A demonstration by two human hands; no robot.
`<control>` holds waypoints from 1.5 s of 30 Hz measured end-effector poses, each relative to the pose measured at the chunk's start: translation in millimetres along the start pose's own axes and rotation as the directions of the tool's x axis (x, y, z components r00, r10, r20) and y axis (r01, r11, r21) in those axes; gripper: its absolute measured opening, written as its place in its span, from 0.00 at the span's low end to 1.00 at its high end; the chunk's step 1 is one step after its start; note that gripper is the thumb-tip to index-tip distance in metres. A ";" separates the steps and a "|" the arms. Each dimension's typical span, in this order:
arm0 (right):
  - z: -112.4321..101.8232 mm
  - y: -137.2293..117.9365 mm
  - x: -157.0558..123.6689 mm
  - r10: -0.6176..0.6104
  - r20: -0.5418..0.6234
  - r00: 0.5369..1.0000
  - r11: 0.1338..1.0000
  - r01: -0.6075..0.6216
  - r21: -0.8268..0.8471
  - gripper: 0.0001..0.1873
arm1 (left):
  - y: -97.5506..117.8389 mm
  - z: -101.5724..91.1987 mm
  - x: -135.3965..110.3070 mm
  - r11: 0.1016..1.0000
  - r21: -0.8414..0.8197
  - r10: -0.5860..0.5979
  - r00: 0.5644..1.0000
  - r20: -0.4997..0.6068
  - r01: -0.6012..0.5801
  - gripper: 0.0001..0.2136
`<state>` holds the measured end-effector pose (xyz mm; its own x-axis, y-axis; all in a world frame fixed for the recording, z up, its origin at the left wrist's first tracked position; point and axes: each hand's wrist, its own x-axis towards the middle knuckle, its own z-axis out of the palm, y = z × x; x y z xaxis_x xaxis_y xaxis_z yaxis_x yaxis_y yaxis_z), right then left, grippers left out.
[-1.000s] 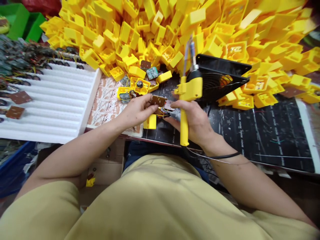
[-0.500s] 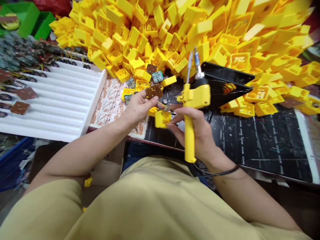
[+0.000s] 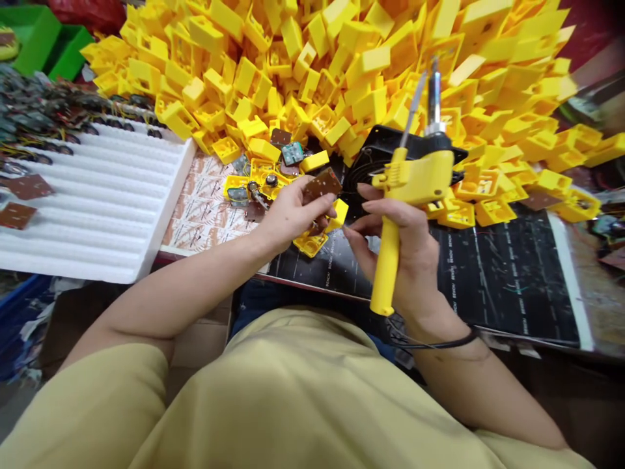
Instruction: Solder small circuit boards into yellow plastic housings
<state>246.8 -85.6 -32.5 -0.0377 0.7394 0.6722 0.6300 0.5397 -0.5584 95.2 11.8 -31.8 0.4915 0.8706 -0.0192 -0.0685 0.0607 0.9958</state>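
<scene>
A black work mat (image 3: 512,273) covers the near right part of the surface; a white ribbed foam tray (image 3: 97,215) occupies the left edge; a heap of yellow plastic housings (image 3: 303,58) fills the far edge; green bins (image 3: 43,39) stand at the far left corner; a blue crate (image 3: 19,306) sits below the left edge; lighting is bright and even.

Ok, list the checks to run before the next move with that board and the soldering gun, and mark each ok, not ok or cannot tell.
1. Brown circuit board pinched in the left hand: ok.
2. Soldering gun gripped in the right hand: ok.
3. Gun tip points up, clear of both hands and the board: ok.
4. Yellow housing lies just below the left hand, within reach: ok.
5. Tip hot enough: cannot tell.
6. Wires under the board intact: cannot tell, the hands hide them.
</scene>
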 end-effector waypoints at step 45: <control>-8.9 17.9 -47.5 -0.059 0.181 0.982 0.996 0.069 -0.051 0.26 | 15.1 -62.5 -59.3 0.144 0.944 0.253 0.933 0.255 -0.297 0.12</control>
<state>266.7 -114.6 -70.0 -0.2145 0.7668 0.6050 0.6648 0.5684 -0.4847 10.7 -8.3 -21.2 0.6625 0.7036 0.2570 0.6641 -0.7104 0.2330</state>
